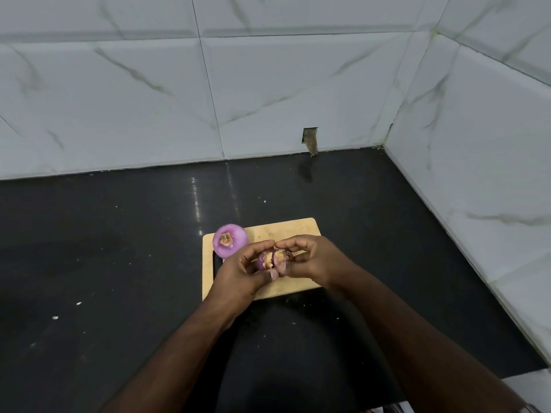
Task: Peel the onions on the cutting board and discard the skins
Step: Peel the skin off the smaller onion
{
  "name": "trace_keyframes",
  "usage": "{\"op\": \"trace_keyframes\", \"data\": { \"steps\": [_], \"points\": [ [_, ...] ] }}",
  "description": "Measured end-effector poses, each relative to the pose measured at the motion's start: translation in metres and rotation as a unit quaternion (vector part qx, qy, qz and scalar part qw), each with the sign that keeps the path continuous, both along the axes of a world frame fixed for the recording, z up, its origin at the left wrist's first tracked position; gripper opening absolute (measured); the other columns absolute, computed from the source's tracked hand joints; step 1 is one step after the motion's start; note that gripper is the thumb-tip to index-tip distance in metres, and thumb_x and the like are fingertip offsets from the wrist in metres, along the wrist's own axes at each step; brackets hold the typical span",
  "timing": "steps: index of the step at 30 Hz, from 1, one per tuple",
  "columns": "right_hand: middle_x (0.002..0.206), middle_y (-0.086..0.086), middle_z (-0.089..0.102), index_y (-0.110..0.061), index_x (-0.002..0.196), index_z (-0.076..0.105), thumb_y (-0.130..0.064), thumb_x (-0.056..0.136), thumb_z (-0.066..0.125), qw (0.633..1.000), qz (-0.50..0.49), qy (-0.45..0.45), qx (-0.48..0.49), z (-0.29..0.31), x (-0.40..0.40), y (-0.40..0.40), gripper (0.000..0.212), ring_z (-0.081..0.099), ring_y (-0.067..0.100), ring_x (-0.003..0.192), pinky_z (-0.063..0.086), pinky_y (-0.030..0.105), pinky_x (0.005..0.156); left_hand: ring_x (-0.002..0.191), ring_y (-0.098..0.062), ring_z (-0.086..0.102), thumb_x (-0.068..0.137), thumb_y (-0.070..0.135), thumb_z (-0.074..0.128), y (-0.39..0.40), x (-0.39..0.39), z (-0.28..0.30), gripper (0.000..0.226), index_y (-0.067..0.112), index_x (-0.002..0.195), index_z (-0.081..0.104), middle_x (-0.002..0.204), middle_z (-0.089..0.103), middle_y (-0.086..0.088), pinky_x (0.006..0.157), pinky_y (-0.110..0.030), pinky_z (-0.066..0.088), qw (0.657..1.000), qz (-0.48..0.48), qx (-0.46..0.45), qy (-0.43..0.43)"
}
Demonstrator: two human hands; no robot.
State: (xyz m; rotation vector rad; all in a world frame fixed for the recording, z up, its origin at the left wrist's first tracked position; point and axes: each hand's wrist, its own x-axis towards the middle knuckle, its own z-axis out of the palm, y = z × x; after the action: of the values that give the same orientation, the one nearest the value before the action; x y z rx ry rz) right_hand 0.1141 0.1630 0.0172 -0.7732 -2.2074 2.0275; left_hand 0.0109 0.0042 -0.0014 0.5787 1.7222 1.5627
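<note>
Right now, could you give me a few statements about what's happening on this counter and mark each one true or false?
1. Both hands hold one onion. True: the left hand and right hand grip the held onion.
2. A second onion lies at the board's far left corner. True.
3. The board is metal. False: it looks like pale wood.
4. The counter is white. False: it is black; the wall tiles are white.
5. The person holds a knife. False: no knife shows.
</note>
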Motion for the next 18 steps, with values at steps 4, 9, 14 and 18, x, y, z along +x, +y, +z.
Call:
{"op": "trace_keyframes", "data": {
  "steps": [4, 9, 14, 18],
  "points": [
    [0.106, 0.018, 0.071, -0.006, 0.105, 0.073, 0.008, 0.073, 0.081, 0.996, -0.059, 0.015, -0.072, 0.0015, -0.0028, -0.0016, 0.036, 0.073, 0.026, 0.095, 0.061, 0.035, 0.078, 0.107, -0.011, 0.071, 0.079, -0.009, 0.078, 0.0044, -0.0003, 0.0020, 0.056, 0.022, 0.124, 0.065, 0.115, 0.075, 0.003, 0.089, -0.024, 0.056, 1.000, 0.017, -0.007, 0.002],
    [0.103, 0.023, 0.072, 0.004, 0.102, 0.072, 0.008, 0.081, 0.073, 0.984, -0.092, -0.006, -0.155, 0.0024, -0.0005, -0.0004, 0.021, 0.073, 0.034, 0.092, 0.062, 0.042, 0.077, 0.106, -0.017, 0.072, 0.081, -0.012, 0.075, 0.0027, 0.0028, 0.0016, 0.051, 0.016, 0.122, 0.067, 0.113, 0.075, -0.001, 0.087, -0.025, 0.058, 1.000, 0.005, -0.006, -0.019],
    [0.102, 0.026, 0.071, 0.007, 0.102, 0.068, -0.003, 0.092, 0.065, 0.986, -0.108, -0.032, -0.124, 0.0040, -0.0029, -0.0018, 0.014, 0.073, 0.029, 0.081, 0.062, 0.036, 0.065, 0.107, -0.017, 0.072, 0.082, -0.012, 0.073, 0.0012, 0.0049, 0.0021, 0.049, 0.017, 0.121, 0.066, 0.115, 0.074, -0.002, 0.089, -0.027, 0.059, 1.000, -0.009, -0.009, -0.022],
    [0.104, 0.017, 0.072, -0.002, 0.107, 0.068, -0.012, 0.093, 0.066, 0.993, -0.057, -0.041, -0.094, 0.0055, -0.0026, -0.0009, 0.016, 0.073, 0.025, 0.089, 0.062, 0.035, 0.074, 0.107, -0.017, 0.071, 0.083, -0.012, 0.072, 0.0030, 0.0044, 0.0044, 0.048, 0.019, 0.120, 0.067, 0.114, 0.074, -0.002, 0.089, -0.027, 0.058, 1.000, -0.011, -0.009, -0.021]
  ]
}}
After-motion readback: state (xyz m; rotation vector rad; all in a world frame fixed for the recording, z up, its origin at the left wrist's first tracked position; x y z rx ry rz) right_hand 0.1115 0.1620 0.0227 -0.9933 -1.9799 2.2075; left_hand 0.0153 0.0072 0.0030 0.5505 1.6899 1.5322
